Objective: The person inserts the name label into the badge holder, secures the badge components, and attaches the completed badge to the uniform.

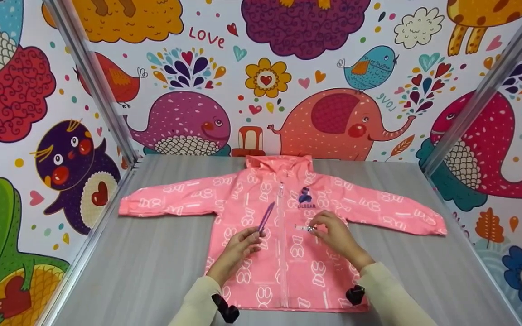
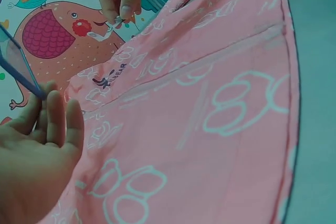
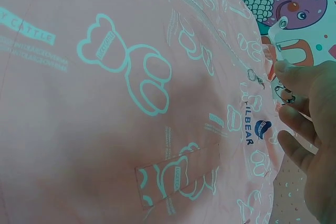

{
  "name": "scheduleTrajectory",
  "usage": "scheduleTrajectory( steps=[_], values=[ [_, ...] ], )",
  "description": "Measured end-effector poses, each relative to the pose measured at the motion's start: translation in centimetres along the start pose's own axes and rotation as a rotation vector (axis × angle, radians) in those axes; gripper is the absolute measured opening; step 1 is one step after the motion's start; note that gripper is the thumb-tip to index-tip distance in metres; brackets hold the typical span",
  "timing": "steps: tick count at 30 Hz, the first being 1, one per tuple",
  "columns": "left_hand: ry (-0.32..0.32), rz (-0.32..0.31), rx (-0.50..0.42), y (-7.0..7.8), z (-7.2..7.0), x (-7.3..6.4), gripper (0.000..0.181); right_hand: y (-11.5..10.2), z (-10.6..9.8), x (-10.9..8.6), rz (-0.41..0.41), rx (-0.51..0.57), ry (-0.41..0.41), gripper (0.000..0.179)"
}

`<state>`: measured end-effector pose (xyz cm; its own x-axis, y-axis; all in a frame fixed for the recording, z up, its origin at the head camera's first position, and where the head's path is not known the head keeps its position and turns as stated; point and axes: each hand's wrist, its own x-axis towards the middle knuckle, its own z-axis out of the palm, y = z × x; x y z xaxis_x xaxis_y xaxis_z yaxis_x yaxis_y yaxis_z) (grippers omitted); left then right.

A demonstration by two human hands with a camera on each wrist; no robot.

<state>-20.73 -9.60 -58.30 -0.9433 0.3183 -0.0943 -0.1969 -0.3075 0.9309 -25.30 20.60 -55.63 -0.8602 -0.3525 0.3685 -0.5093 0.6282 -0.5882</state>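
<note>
A pink child's jacket (image 1: 252,253) lies spread out on the table, front up and zipped, with both sleeves stretched sideways and white bear prints. Above its left part, my left hand (image 1: 240,246) holds a slim, pointed purple tool (image 1: 266,217) between thumb and fingers; the left wrist view shows the tool (image 2: 23,72) with two dark edges, its kind unclear. Over the jacket's chest, below the dark logo (image 1: 305,197), my right hand (image 1: 335,231) pinches a small white strip (image 1: 301,227) with a shiny metal piece. The strip (image 3: 278,32) curls upward in the right wrist view.
The grey wood-grain table (image 1: 152,262) stretches to either side of the jacket. Walls with colourful cartoon animals (image 1: 333,127) rise behind and at both sides, framed by metal posts (image 1: 95,86). A zipper pull (image 1: 281,190) sits near the jacket's collar.
</note>
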Motion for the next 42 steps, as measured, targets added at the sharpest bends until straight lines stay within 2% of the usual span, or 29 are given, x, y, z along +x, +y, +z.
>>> scheduleTrajectory(
  steps=[3, 6, 8, 10, 12, 16, 20, 23, 28, 35, 39, 42],
  values=[
    [-0.059, 0.007, 0.011, 0.0, 0.0, -0.1, 0.054, 0.0, 0.0, 0.0, -0.003, 0.001, -0.002, 0.014],
    [-0.122, -0.012, -0.021, 0.0, 0.3, -0.2, 0.063, -0.1, -0.1, 0.0, 0.001, 0.001, -0.004, 0.013],
    [-0.127, -0.014, -0.037, 0.0, 0.6, -0.2, 0.063, -0.1, -0.1, 0.0, 0.011, 0.003, -0.006, 0.013],
    [-0.080, -0.001, -0.033, 0.0, 0.9, -0.1, 0.058, -0.1, -0.1, 0.0, 0.023, 0.003, -0.010, 0.013],
    [0.002, 0.047, 0.010, 0.0, 1.1, 0.0, 0.049, -0.1, -0.1, -0.1, 0.031, 0.006, -0.014, 0.014],
    [0.187, 0.134, 0.211, 0.0, 1.4, 0.2, 0.032, -0.1, -0.2, -0.1, 0.038, 0.005, -0.010, 0.014],
    [0.292, 0.167, 0.356, 0.0, 1.5, 0.2, 0.024, -0.1, -0.3, -0.1, 0.036, -0.009, -0.004, 0.014],
    [0.315, 0.178, 0.350, 0.3, 1.7, 0.0, 0.020, -0.2, -0.4, 0.0, 0.042, -0.021, -0.016, 0.012],
    [0.317, 0.197, 0.323, 0.3, 1.9, -0.1, 0.016, -0.2, -0.5, 0.3, 0.050, -0.009, -0.031, 0.011],
    [0.322, 0.215, 0.349, -0.2, 1.9, 0.1, 0.017, -0.1, -0.9, 1.7, 0.028, 0.057, -0.046, 0.011],
    [0.326, 0.241, 0.368, -0.4, 1.9, 0.1, 0.016, -0.5, -1.4, 2.6, 0.067, 0.110, -0.074, 0.013],
    [0.332, 0.231, 0.365, -0.5, 2.0, 0.1, 0.017, -0.8, -1.7, 3.4, 0.097, 0.126, -0.109, 0.013]
  ],
)
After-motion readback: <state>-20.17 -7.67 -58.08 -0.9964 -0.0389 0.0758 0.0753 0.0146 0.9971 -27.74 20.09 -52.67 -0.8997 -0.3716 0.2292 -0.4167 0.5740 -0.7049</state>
